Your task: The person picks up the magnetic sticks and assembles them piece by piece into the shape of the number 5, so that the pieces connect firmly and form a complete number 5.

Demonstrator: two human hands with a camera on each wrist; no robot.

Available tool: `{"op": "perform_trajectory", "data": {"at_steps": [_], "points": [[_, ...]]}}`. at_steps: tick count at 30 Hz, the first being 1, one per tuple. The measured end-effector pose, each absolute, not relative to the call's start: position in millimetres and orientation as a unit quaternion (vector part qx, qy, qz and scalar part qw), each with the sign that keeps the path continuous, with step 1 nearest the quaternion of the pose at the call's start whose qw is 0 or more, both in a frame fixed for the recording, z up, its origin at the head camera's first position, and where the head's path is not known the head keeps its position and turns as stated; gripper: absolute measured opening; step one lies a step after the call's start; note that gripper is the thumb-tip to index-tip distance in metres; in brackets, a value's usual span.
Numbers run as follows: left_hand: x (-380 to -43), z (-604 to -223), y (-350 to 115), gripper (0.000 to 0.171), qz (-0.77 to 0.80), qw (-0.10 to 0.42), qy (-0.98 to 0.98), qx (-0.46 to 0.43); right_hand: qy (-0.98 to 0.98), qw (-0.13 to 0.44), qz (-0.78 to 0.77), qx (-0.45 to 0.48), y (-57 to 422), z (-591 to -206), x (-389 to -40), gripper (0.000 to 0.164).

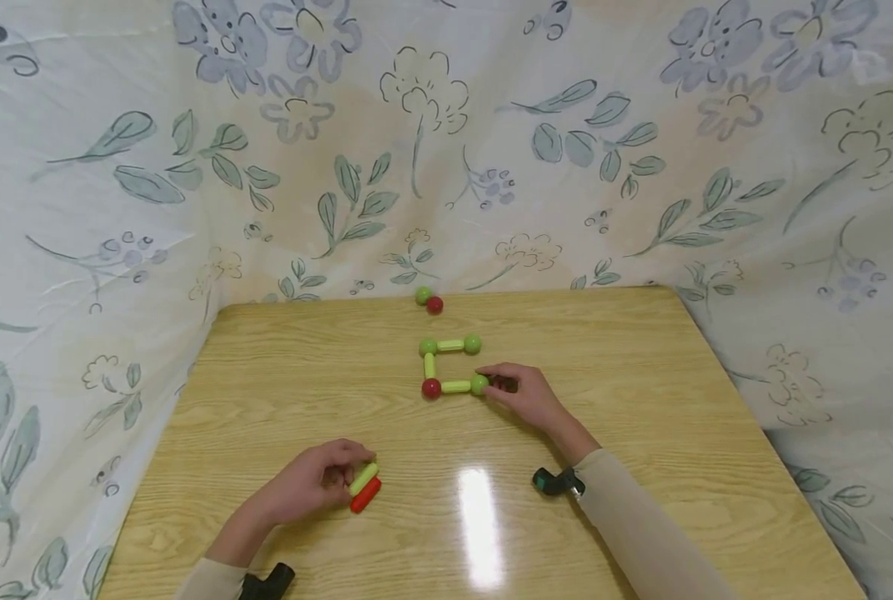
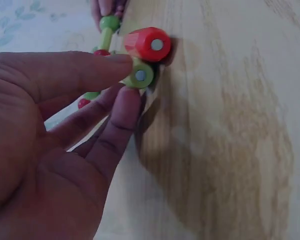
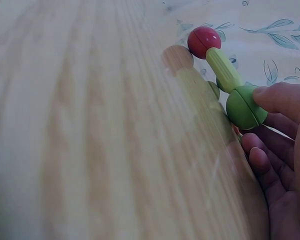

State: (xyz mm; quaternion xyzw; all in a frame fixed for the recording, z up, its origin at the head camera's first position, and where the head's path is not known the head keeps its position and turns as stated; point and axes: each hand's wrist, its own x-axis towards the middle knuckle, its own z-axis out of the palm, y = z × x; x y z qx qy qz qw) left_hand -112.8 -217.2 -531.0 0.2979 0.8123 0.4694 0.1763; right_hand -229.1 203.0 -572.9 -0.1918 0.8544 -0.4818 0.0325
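In the head view, my left hand (image 1: 317, 479) pinches a yellow-green magnetic rod (image 1: 364, 478) between thumb and fingers. A red magnetic rod (image 1: 366, 495) lies right alongside it; the left wrist view shows a silvery round end on each. Farther up the table, my right hand (image 1: 532, 398) pinches a green ball (image 1: 479, 384), the near right corner of a three-sided figure. From this ball a yellow-green rod (image 1: 456, 387) runs to a red ball (image 1: 431, 388). Another rod (image 1: 429, 367) joins that to a second green ball (image 1: 427, 347), and a third rod (image 1: 450, 345) ends in a green ball (image 1: 472, 343).
A loose green ball (image 1: 423, 295) and a dark red ball (image 1: 434, 305) sit together at the table's back edge. Floral cloth (image 1: 446, 150) hangs behind the wooden table (image 1: 604, 350) and at both sides. Light glares off the tabletop between the forearms.
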Motion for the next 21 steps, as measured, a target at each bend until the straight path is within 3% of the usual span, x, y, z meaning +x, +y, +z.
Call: {"op": "perform_trajectory", "data": {"at_steps": [6, 15, 21], "points": [[-112, -524, -216, 0.058, 0.439, 0.183, 0.820, 0.318, 0.856, 0.036, -0.482, -0.183, 202, -572, -228, 0.030], [-116, -526, -215, 0.050, 0.388, 0.143, 0.854, 0.316, 0.857, 0.027, -0.479, -0.187, 201, -572, -227, 0.032], [-123, -527, -218, 0.048, 0.385, 0.112, 0.876, 0.268, 0.859, 0.021, -0.474, -0.191, 201, -571, -227, 0.033]]}}
